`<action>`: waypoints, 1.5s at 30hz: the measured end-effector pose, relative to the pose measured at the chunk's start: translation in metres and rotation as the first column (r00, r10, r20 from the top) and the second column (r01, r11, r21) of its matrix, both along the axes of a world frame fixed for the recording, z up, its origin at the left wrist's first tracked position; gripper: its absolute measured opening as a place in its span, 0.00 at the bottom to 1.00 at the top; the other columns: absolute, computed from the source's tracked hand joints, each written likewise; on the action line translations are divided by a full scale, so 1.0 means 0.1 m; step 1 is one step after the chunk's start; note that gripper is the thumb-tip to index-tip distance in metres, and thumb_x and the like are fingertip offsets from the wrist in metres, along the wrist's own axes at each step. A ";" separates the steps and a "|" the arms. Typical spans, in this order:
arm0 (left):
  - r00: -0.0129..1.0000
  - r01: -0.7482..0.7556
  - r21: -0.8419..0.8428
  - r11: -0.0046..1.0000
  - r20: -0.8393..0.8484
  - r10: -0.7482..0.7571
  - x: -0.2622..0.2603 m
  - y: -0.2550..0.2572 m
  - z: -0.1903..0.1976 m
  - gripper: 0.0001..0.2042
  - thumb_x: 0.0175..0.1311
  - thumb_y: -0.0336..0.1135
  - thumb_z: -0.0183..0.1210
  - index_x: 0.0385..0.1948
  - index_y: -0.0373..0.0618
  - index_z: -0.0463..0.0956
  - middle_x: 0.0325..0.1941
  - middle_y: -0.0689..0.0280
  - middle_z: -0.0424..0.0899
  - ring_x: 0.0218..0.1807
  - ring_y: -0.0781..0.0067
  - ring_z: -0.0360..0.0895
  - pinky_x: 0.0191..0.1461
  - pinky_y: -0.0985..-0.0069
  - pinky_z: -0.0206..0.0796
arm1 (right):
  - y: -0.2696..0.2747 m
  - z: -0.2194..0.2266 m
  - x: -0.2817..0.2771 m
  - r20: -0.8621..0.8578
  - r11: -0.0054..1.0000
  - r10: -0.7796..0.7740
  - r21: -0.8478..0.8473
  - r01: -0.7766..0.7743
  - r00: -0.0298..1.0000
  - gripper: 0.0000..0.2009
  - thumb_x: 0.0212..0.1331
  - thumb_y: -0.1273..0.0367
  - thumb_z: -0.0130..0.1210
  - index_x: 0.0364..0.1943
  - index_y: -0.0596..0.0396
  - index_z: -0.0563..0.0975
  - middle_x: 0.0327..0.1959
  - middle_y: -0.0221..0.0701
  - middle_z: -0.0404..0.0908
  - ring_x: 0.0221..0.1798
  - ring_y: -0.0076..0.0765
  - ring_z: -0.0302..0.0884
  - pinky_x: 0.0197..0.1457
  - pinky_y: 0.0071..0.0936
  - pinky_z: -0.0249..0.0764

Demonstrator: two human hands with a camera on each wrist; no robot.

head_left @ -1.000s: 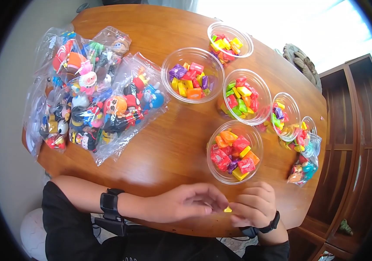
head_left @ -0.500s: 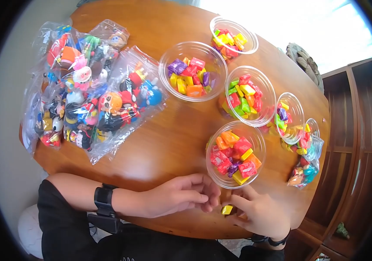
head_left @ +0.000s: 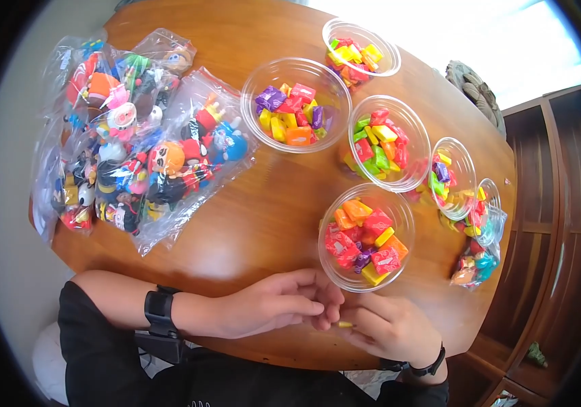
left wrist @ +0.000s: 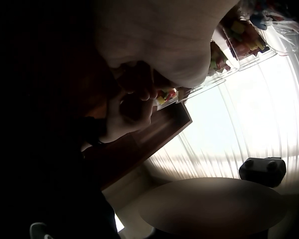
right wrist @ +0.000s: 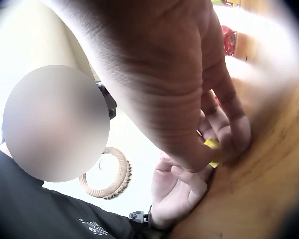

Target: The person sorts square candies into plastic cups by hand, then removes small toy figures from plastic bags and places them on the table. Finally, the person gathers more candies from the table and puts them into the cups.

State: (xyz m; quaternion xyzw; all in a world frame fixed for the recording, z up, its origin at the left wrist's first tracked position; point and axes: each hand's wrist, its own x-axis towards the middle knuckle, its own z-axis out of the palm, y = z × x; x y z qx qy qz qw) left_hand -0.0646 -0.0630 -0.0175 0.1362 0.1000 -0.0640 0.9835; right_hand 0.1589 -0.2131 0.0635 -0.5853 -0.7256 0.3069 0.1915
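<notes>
My right hand (head_left: pixel 399 325) pinches a small yellow wrapped candy (head_left: pixel 345 324) between thumb and fingertips, low over the near edge of the table. In the right wrist view, the yellow piece shows between the thumb and the fingers (right wrist: pixel 237 122). My left hand (head_left: pixel 270 306) is beside it, fingers loosely bent, its fingertips close to the candy with nothing seen in them. Just beyond both hands stands a clear plastic bowl (head_left: pixel 322 254) of red, orange, yellow and purple wrapped candies (head_left: pixel 379 222).
More clear bowls of candies stand farther back, among them a wide bowl (head_left: pixel 246 108) and one beside it (head_left: pixel 426 146). Bags of toy figures (head_left: pixel 168 159) cover the left side of the table (head_left: pixel 250 203). A smaller bag (head_left: pixel 474 268) lies at the right edge, near a wooden cabinet (head_left: pixel 541 244).
The left hand drew back slightly from the yellow candy early on. The right hand, which had spread around the candy, now has its fingers closer together and has moved left toward the left hand.
</notes>
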 end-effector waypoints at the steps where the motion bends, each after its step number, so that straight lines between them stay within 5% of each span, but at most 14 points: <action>1: 1.000 0.011 -0.012 1.000 0.002 -0.011 0.00 0.00 0.00 0.19 0.84 0.26 0.54 0.72 0.39 0.69 0.65 0.59 0.78 0.66 0.66 0.77 0.73 0.63 0.70 | 0.02 0.02 -0.01 -0.075 0.997 0.020 0.070 -0.015 0.997 0.11 0.66 0.72 0.69 0.49 0.58 0.82 0.50 0.40 0.85 0.40 0.43 0.90 0.38 0.38 0.87; 3: 1.000 0.007 0.006 1.000 -0.004 -0.007 0.01 0.00 0.01 0.19 0.84 0.26 0.54 0.72 0.39 0.69 0.64 0.59 0.78 0.66 0.66 0.77 0.73 0.63 0.70 | 0.02 0.02 -0.03 -0.150 0.989 0.053 0.142 -0.031 0.987 0.10 0.65 0.73 0.69 0.48 0.58 0.82 0.50 0.41 0.86 0.41 0.43 0.90 0.38 0.37 0.87; 6: 1.000 0.008 0.016 1.000 -0.012 -0.008 0.01 0.00 0.03 0.18 0.83 0.25 0.54 0.71 0.38 0.70 0.64 0.59 0.78 0.66 0.66 0.77 0.72 0.64 0.71 | -0.20 -0.10 -0.04 -0.326 0.860 -0.067 0.461 0.220 0.943 0.14 0.62 0.80 0.70 0.51 0.56 0.82 0.54 0.43 0.85 0.43 0.49 0.91 0.42 0.40 0.91; 9: 1.000 0.023 0.012 1.000 -0.005 -0.023 0.01 0.01 0.02 0.18 0.83 0.25 0.54 0.70 0.38 0.70 0.64 0.59 0.78 0.66 0.66 0.77 0.72 0.65 0.71 | -0.25 -0.19 -0.09 -0.360 0.576 -0.332 0.655 0.489 0.872 0.18 0.61 0.83 0.71 0.53 0.54 0.80 0.57 0.42 0.82 0.43 0.52 0.90 0.45 0.40 0.94; 13: 1.000 0.029 0.013 0.999 -0.006 -0.029 0.01 -0.01 0.01 0.18 0.83 0.25 0.54 0.70 0.39 0.71 0.64 0.59 0.78 0.66 0.66 0.77 0.72 0.64 0.71 | -0.16 -0.18 -0.10 -0.193 0.583 -0.444 0.680 0.446 0.875 0.16 0.62 0.81 0.72 0.51 0.54 0.81 0.56 0.40 0.81 0.50 0.51 0.89 0.51 0.43 0.92; 15: 1.000 0.004 0.014 1.000 -0.004 -0.004 0.02 -0.02 0.02 0.17 0.83 0.26 0.54 0.70 0.38 0.71 0.62 0.60 0.80 0.65 0.66 0.79 0.72 0.64 0.72 | -0.10 -0.21 -0.08 -0.128 0.605 -0.438 0.690 0.397 0.890 0.17 0.63 0.78 0.73 0.54 0.52 0.84 0.60 0.41 0.83 0.56 0.51 0.88 0.62 0.50 0.86; 17: 1.000 -0.012 0.010 1.000 0.000 0.012 0.02 -0.03 0.02 0.17 0.84 0.27 0.54 0.69 0.38 0.72 0.61 0.60 0.81 0.64 0.67 0.80 0.72 0.65 0.73 | 0.02 -0.11 -0.13 0.231 0.714 -0.473 0.666 0.217 0.850 0.20 0.62 0.75 0.74 0.59 0.51 0.85 0.65 0.43 0.84 0.66 0.53 0.83 0.73 0.54 0.77; 21: 1.000 -0.016 0.015 1.000 0.004 0.015 0.02 -0.02 0.02 0.17 0.84 0.27 0.55 0.69 0.38 0.72 0.61 0.60 0.81 0.64 0.67 0.79 0.71 0.64 0.72 | 0.02 -0.06 -0.16 0.332 0.800 -0.447 0.563 0.205 0.831 0.27 0.59 0.70 0.78 0.65 0.50 0.84 0.72 0.48 0.79 0.76 0.56 0.73 0.79 0.57 0.70; 25: 1.000 -0.006 0.033 0.999 0.016 0.005 0.03 0.00 0.05 0.17 0.84 0.27 0.55 0.69 0.38 0.73 0.60 0.61 0.81 0.63 0.68 0.79 0.71 0.65 0.72 | 0.11 -0.44 -0.17 0.009 0.723 -0.465 0.582 0.373 0.885 0.50 0.56 0.66 0.83 0.82 0.59 0.65 0.83 0.57 0.58 0.83 0.59 0.65 0.82 0.59 0.66; 27: 1.000 -0.005 0.026 1.000 0.019 0.004 0.02 -0.01 0.03 0.16 0.84 0.28 0.55 0.68 0.39 0.73 0.60 0.61 0.81 0.63 0.68 0.79 0.71 0.65 0.71 | 0.20 -0.64 -0.28 -0.609 0.688 -0.455 0.222 0.690 0.649 0.56 0.56 0.71 0.82 0.84 0.62 0.53 0.85 0.56 0.55 0.85 0.58 0.63 0.85 0.57 0.65; 28: 1.000 -0.003 0.018 1.000 0.016 0.003 0.02 -0.01 0.02 0.16 0.84 0.28 0.55 0.68 0.39 0.73 0.59 0.61 0.81 0.63 0.67 0.79 0.72 0.64 0.71 | 0.26 -0.64 -0.27 -0.662 0.732 -0.426 0.149 0.665 0.617 0.56 0.54 0.74 0.83 0.83 0.62 0.53 0.83 0.53 0.59 0.84 0.53 0.65 0.85 0.52 0.66; 31: 1.000 0.012 0.034 0.999 0.022 -0.013 0.02 0.00 0.00 0.16 0.84 0.29 0.55 0.68 0.39 0.72 0.59 0.60 0.81 0.63 0.67 0.79 0.72 0.64 0.71 | 0.43 -0.70 -0.18 -0.529 0.760 -0.409 0.254 0.598 0.744 0.53 0.52 0.73 0.84 0.79 0.62 0.59 0.80 0.50 0.67 0.81 0.49 0.70 0.83 0.45 0.70; 36: 0.999 0.028 0.063 0.998 0.021 -0.029 0.03 0.02 0.01 0.16 0.83 0.30 0.56 0.67 0.39 0.72 0.59 0.60 0.81 0.62 0.67 0.79 0.71 0.65 0.71 | 0.40 -0.68 -0.20 -0.492 0.654 -0.515 0.303 0.693 0.701 0.45 0.49 0.72 0.86 0.71 0.62 0.68 0.68 0.44 0.78 0.70 0.44 0.82 0.73 0.40 0.79; 45: 1.000 0.005 0.077 0.997 0.004 -0.005 0.04 0.02 -0.04 0.13 0.82 0.30 0.56 0.63 0.40 0.75 0.57 0.61 0.83 0.59 0.68 0.80 0.69 0.66 0.70 | 0.32 -0.61 -0.19 -0.440 0.694 -0.460 0.363 0.621 0.771 0.44 0.48 0.71 0.88 0.69 0.61 0.70 0.65 0.41 0.81 0.67 0.40 0.84 0.70 0.38 0.82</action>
